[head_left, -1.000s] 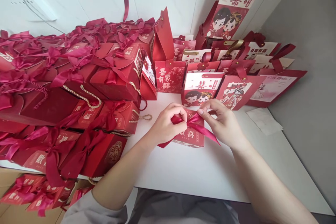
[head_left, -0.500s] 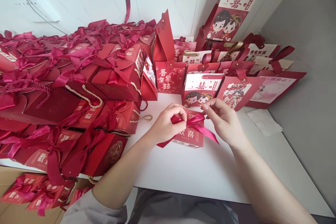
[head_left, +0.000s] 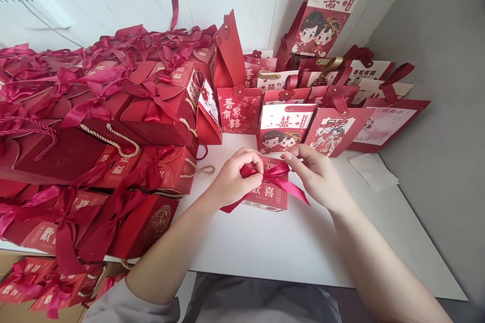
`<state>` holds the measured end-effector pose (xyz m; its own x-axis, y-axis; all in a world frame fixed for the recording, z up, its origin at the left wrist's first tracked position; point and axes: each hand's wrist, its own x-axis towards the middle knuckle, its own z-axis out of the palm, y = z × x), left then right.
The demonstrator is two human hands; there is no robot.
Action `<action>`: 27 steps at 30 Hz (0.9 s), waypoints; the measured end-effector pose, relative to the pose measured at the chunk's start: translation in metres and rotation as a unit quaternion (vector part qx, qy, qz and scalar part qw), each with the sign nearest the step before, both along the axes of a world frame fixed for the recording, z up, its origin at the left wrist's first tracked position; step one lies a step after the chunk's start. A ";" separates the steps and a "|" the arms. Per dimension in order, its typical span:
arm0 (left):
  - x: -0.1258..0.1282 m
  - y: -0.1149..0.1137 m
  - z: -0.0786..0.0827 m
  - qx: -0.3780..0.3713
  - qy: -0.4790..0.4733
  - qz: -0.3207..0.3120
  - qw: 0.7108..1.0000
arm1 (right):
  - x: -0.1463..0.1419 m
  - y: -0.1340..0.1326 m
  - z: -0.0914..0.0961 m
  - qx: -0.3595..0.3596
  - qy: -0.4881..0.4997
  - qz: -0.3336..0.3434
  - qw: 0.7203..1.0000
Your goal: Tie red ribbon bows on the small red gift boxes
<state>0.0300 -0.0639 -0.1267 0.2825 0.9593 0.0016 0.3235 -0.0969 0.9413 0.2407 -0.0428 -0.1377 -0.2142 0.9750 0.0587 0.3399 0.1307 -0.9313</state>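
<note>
A small red gift box (head_left: pixel 268 198) with gold characters stands on the white table (head_left: pixel 288 247) in front of me. A dark red ribbon (head_left: pixel 282 181) lies over its top, with one tail trailing right and another hanging down at the left. My left hand (head_left: pixel 235 177) is closed, pinching a loop of the ribbon at the box's left top. My right hand (head_left: pixel 316 174) pinches the ribbon's other side with thumb and forefinger above the box's right top.
A big heap of red ribboned boxes (head_left: pixel 113 121) fills the table's left side. Red paper gift bags (head_left: pixel 288 126) stand in rows behind the box, a tall one (head_left: pixel 322 15) leaning on the wall. A white paper scrap (head_left: pixel 373 171) lies at right.
Both hands stay pinched on the ribbon over the box; my right fingers shifted slightly up and in. The view has drifted a little to the right.
</note>
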 end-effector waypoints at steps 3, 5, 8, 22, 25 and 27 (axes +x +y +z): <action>-0.001 0.001 -0.002 -0.007 -0.026 -0.003 1.000 | 0.000 0.000 0.000 0.009 0.001 0.008 1.000; -0.002 0.003 -0.003 -0.018 -0.056 -0.010 0.998 | -0.001 0.000 -0.001 0.011 0.006 0.012 1.000; -0.003 0.003 -0.004 -0.039 -0.088 -0.007 0.995 | -0.002 0.000 -0.001 -0.002 0.011 0.009 1.000; -0.003 0.004 -0.002 -0.061 -0.070 0.072 0.993 | -0.002 -0.002 0.000 0.016 0.021 -0.032 0.999; -0.007 0.008 -0.009 -0.022 -0.072 0.091 0.993 | 0.002 -0.001 -0.003 0.065 0.050 -0.110 0.991; -0.009 0.010 -0.012 0.023 -0.072 0.107 0.991 | 0.006 0.000 -0.005 0.090 0.065 -0.141 0.984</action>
<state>0.0210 -0.0542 -0.1385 0.0660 0.9952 0.0726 0.2030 -0.0846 0.9755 0.2470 -0.0433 -0.1428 0.0841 0.9662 0.2439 0.2665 0.2140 -0.9398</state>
